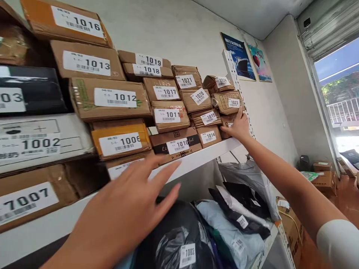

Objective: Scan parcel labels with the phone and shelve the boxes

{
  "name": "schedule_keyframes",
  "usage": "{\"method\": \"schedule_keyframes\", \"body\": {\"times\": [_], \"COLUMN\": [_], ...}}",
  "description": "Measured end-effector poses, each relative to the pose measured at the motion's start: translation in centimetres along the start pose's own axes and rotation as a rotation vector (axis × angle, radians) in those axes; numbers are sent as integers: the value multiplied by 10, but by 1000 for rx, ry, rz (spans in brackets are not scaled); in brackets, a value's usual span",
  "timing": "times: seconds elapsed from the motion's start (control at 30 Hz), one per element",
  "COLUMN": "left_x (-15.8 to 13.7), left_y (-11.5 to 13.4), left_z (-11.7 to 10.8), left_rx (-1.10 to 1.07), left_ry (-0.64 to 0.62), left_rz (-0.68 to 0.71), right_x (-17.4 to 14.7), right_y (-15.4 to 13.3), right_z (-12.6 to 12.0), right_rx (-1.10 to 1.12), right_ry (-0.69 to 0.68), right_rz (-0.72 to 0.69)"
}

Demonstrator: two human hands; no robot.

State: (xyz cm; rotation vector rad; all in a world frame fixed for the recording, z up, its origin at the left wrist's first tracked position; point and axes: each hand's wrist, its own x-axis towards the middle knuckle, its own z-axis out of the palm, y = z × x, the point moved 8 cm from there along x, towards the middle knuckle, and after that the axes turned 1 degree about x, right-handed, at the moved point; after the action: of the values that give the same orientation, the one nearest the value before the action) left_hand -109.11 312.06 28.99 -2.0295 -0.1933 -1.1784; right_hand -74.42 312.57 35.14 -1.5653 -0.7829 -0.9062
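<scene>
My left hand (126, 205) is in the foreground with its fingers stretched and apart, holding nothing. Behind its fingertips are the cardboard box labelled 1010 (193, 140) and the shelf's white front edge (202, 155). At the far end of the row, my right hand (239, 125) has its thumb and fingers spread against the stacked parcels. Its upper fingers meet the box labelled 1023 (224, 102); its thumb lies across a lower cardboard box (225, 120), partly covering that label. The box labelled 1024 (214, 84) tops this stack, and the box labelled 1014 (202, 135) stands to the left.
Numbered boxes, among them 1012 (112, 112) and 1016 (42, 18), are stacked leftward along the shelf. Bagged parcels, including a black one (168, 224) and a light blue one (221, 220), fill the shelf below. A perforated white upright (230, 67) bounds the right end.
</scene>
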Motion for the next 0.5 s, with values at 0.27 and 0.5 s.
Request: {"method": "schedule_keyframes", "body": {"times": [0.27, 0.5], "left_x": [200, 245], "left_y": [30, 16], "left_z": [82, 109], "left_rx": [286, 243], "left_ry": [-204, -227], "left_rz": [-12, -244], "right_x": [-9, -8], "right_y": [0, -3], "right_z": [8, 5], "right_rx": [93, 214], "right_ry": [75, 99], "right_rz": [40, 58]}}
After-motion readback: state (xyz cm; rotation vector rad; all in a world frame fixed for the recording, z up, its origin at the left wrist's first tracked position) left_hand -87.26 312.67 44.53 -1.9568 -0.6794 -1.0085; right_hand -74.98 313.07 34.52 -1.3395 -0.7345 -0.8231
